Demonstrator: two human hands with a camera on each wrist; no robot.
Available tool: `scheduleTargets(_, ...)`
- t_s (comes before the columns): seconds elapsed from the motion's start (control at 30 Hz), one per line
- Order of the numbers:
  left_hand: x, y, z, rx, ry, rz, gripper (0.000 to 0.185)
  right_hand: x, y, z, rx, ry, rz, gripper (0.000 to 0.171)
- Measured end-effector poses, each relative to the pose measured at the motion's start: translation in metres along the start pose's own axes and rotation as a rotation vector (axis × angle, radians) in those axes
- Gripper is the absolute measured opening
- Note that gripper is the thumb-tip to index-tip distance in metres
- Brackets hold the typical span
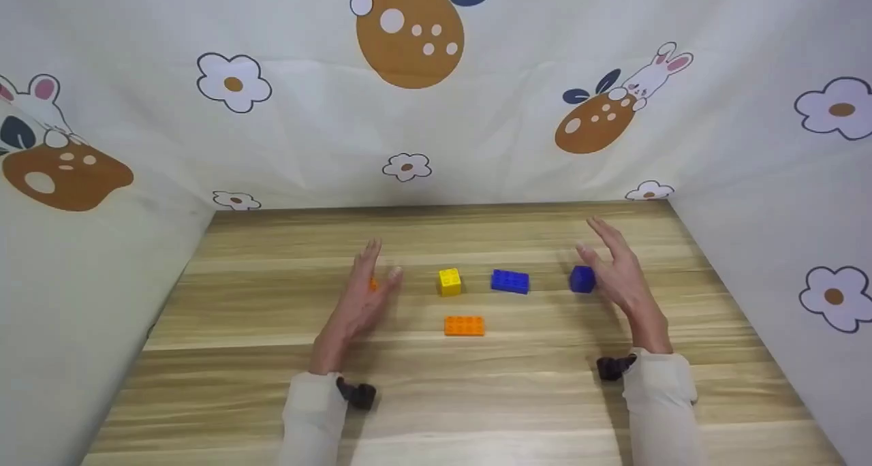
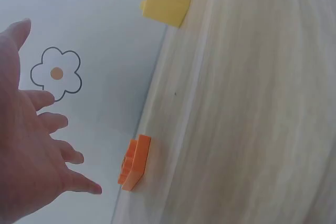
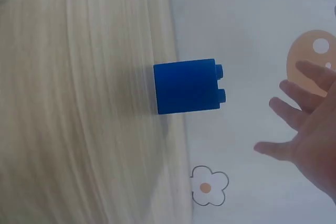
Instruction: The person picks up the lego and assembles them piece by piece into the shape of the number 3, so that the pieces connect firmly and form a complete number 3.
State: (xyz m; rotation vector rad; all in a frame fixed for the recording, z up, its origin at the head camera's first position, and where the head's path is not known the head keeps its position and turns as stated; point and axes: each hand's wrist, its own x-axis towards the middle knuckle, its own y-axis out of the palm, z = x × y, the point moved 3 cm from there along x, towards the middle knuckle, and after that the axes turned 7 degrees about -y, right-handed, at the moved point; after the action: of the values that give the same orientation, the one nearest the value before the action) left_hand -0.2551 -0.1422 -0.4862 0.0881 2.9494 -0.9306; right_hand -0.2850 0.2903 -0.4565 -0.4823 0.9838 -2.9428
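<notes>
My left hand (image 1: 360, 299) hovers with extended fingers over an orange brick (image 1: 373, 284), which it mostly hides in the head view. The left wrist view shows that low, studded orange brick (image 2: 137, 163) on the table, apart from the fingertips. On the other side, my right hand (image 1: 618, 278) has its fingers spread beside a tall dark blue brick (image 1: 582, 279) and holds nothing. The right wrist view has this blue brick (image 3: 187, 86) standing upright with its studs on top, away from the fingers.
Between the hands lie a tall yellow brick (image 1: 449, 282) and a flat blue brick (image 1: 510, 281). Nearer me is another orange brick (image 1: 464, 325). Patterned cloth (image 1: 504, 132) walls the wooden table (image 1: 470, 398) at the back and sides.
</notes>
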Motion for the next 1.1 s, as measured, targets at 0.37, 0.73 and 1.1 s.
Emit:
scheduleTargets(0.37,-0.002,0.007,-0.003,-0.252,-0.042,0.005,0.066,-0.009,-0.003,-0.013,0.251,0.053,0.045,0.062)
scheduleTargets(0.73,0.000,0.032,-0.001,-0.403,-0.110,0.122,0.051,-0.005,0.004,-0.024,0.474,0.163,0.064,0.062)
scheduleTargets(1.1,-0.004,0.051,-0.003,-0.392,-0.095,0.293,0.053,-0.011,0.006,-0.035,0.478,0.261,0.203,0.077)
